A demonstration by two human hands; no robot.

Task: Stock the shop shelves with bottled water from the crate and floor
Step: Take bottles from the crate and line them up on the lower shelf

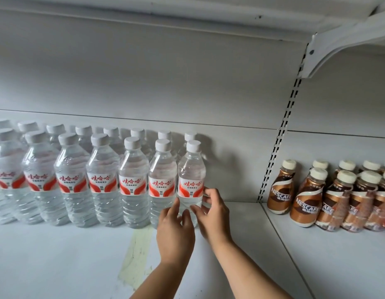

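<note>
End bottle (191,169): stands upright on the shelf (57,255), last at the 3 o'clock end of the front water row (103,180), touching its neighbour at 9 o'clock, with bare shelf on its 3 o'clock side
Left hand (175,231): comes in from 6 o'clock; its thumb and fingers curl round the ribbed lower body, below the label (190,187)
Right hand (212,214): comes in from 5 o'clock; its fingers (206,192) grip the same bottle from its 3 o'clock side, at the label's lower edge and below
Water row: two deep, front and back, all upright with white caps, running off toward 9 o'clock
Handling: full and capped, so probably weighty for its size and steady on its base; the thin clear wall should give under a hard squeeze; the plastic is smooth but the ribs offer purchase; not fragile
Where to hold: the ribbed lower body or the waist under the label, with a light grip; the cap (193,146) suits a lift from above where neighbours crowd the sides
Writing, water: red and white labels with red characters 娃哈哈; the smaller print is too small to read
Writing, coffee bottles (308,199): NESCAFE in white on brown, at 3 o'clock beyond the slotted post (275,147)
Step, judged: squaring this bottle into line, label forward
Crate and floor: out of view
</note>
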